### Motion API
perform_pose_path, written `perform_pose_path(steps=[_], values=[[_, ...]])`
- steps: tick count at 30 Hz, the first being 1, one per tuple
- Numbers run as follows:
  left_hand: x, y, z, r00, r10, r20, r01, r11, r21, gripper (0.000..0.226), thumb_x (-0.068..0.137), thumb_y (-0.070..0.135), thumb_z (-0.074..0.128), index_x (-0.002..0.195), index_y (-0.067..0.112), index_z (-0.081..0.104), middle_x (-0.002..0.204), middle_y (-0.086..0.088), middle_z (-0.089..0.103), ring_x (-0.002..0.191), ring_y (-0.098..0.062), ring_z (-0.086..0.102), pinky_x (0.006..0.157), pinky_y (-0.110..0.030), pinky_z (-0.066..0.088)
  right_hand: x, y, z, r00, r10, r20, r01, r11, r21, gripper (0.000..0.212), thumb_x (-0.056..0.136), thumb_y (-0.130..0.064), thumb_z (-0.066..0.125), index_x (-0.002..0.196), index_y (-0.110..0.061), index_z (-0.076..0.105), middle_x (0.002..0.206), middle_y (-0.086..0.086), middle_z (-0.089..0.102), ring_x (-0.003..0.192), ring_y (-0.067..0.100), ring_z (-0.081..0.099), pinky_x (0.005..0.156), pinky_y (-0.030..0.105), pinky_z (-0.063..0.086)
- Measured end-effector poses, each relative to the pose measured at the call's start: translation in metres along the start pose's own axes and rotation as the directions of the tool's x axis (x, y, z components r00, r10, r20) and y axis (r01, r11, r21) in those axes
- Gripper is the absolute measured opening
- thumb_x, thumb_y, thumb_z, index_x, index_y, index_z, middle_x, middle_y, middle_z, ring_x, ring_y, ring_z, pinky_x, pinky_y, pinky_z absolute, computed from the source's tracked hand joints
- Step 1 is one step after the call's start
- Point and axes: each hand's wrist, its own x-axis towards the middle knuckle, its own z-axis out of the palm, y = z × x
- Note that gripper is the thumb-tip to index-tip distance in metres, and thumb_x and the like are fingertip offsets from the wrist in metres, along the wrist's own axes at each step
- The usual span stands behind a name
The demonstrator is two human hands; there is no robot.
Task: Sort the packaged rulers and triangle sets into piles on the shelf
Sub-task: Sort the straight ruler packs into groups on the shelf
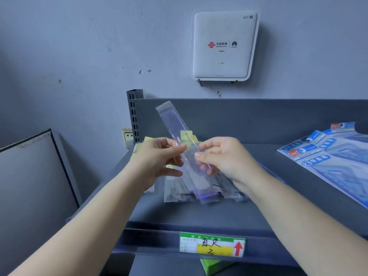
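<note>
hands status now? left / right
Left hand: pinching the clear packaged ruler by its left edge.
Right hand: gripping the same ruler from its right side.

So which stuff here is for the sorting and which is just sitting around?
For the sorting:
packaged ruler, held by left hand and right hand
ruler pile
blue triangle sets
shelf

Just there:
wifi router
wall socket
price label

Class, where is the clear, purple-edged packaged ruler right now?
In the head view, the clear purple-edged packaged ruler is centre frame, held tilted by the left hand and right hand above the loose pile of clear ruler packs on the grey shelf.
</note>
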Motion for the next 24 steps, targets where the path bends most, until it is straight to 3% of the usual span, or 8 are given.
perform_pose_path(steps=[3, 6, 8, 10, 12, 14, 19, 24], values=[[0.009, 0.002, 0.020, 0.994, 0.101, 0.034, -0.106, 0.940, 0.325, 0.012, 0.087, 0.020, 0.066, 0.086, 0.009, 0.060, 0.068, -0.002, 0.059, 0.054, -0.007, 0.056, 0.046, -0.017, 0.047, 0.003, 0.009, -0.057, 0.979, -0.026, -0.201, 0.003, 0.993, -0.114, 0.005, 0.085, 0.001, 0.062, 0.086, -0.004, 0.063, 0.062, 0.005, 0.064, 0.045, 0.010, 0.055, 0.044, 0.016, 0.046], [0.020, -0.001, 0.036, 0.976, 0.189, 0.111, -0.218, 0.779, 0.588, 0.013, 0.085, 0.021, 0.068, 0.094, 0.014, 0.063, 0.075, 0.003, 0.061, 0.063, -0.011, 0.054, 0.053, -0.013, 0.042, 0.005, 0.023, -0.106, 0.938, -0.015, -0.345, -0.072, 0.969, -0.238, 0.007, 0.085, 0.001, 0.060, 0.090, -0.002, 0.062, 0.064, 0.009, 0.065, 0.049, 0.016, 0.054, 0.046, 0.019, 0.045], [0.025, -0.003, 0.047, 0.957, 0.214, 0.196, -0.290, 0.646, 0.706, 0.016, 0.084, 0.025, 0.067, 0.098, 0.020, 0.062, 0.082, 0.008, 0.061, 0.075, -0.013, 0.056, 0.069, -0.021, 0.046, 0.007, 0.036, -0.123, 0.939, 0.022, -0.343, -0.173, 0.892, -0.418, 0.009, 0.081, -0.002, 0.060, 0.089, -0.004, 0.064, 0.065, 0.010, 0.067, 0.053, 0.021, 0.053, 0.053, 0.025, 0.044], [0.028, -0.008, 0.058, 0.930, 0.206, 0.304, -0.367, 0.500, 0.784, 0.028, 0.087, 0.032, 0.063, 0.113, 0.023, 0.061, 0.104, 0.008, 0.062, 0.096, -0.014, 0.057, 0.087, -0.027, 0.046, 0.007, 0.047, -0.130, 0.951, 0.096, -0.294, -0.266, 0.737, -0.621, 0.009, 0.078, -0.009, 0.064, 0.087, -0.011, 0.066, 0.072, 0.004, 0.069, 0.065, 0.020, 0.059, 0.061, 0.026, 0.044], [0.030, -0.014, 0.068, 0.896, 0.156, 0.416, -0.444, 0.318, 0.837, 0.041, 0.092, 0.038, 0.053, 0.132, 0.028, 0.051, 0.132, 0.009, 0.053, 0.121, -0.014, 0.047, 0.104, -0.033, 0.035, 0.006, 0.052, -0.131, 0.951, 0.137, -0.278, -0.301, 0.619, -0.726, 0.014, 0.077, -0.020, 0.069, 0.090, -0.014, 0.066, 0.085, -0.002, 0.068, 0.084, 0.019, 0.062, 0.072, 0.027, 0.046], [0.032, -0.020, 0.074, 0.884, 0.092, 0.458, -0.467, 0.163, 0.869, 0.044, 0.096, 0.044, 0.041, 0.139, 0.037, 0.040, 0.144, 0.016, 0.041, 0.134, -0.012, 0.034, 0.110, -0.035, 0.024, 0.005, 0.051, -0.128, 0.962, 0.120, -0.244, -0.268, 0.559, -0.785, 0.026, 0.079, -0.031, 0.069, 0.099, -0.016, 0.065, 0.088, -0.006, 0.062, 0.093, 0.018, 0.060, 0.078, 0.029, 0.046], [0.038, -0.025, 0.069, 0.882, 0.070, 0.467, -0.472, 0.087, 0.877, 0.038, 0.098, 0.047, 0.030, 0.135, 0.047, 0.042, 0.147, 0.025, 0.033, 0.138, -0.006, 0.027, 0.107, -0.032, 0.018, 0.012, 0.051, -0.114, 0.996, 0.068, 0.061, 0.020, 0.489, -0.872, 0.041, 0.093, -0.034, 0.050, 0.134, -0.031, 0.049, 0.135, -0.008, 0.046, 0.123, 0.015, 0.045, 0.101, 0.035, 0.039], [0.041, -0.024, 0.066, 0.870, 0.097, 0.483, -0.490, 0.078, 0.868, 0.035, 0.097, 0.047, 0.034, 0.128, 0.046, 0.050, 0.140, 0.029, 0.040, 0.132, 0.000, 0.035, 0.105, -0.029, 0.022, 0.014, 0.058, -0.117, 0.983, 0.164, 0.081, 0.008, 0.404, -0.915, 0.039, 0.098, -0.028, 0.040, 0.135, -0.034, 0.048, 0.144, -0.011, 0.042, 0.132, 0.017, 0.039, 0.106, 0.040, 0.036]])
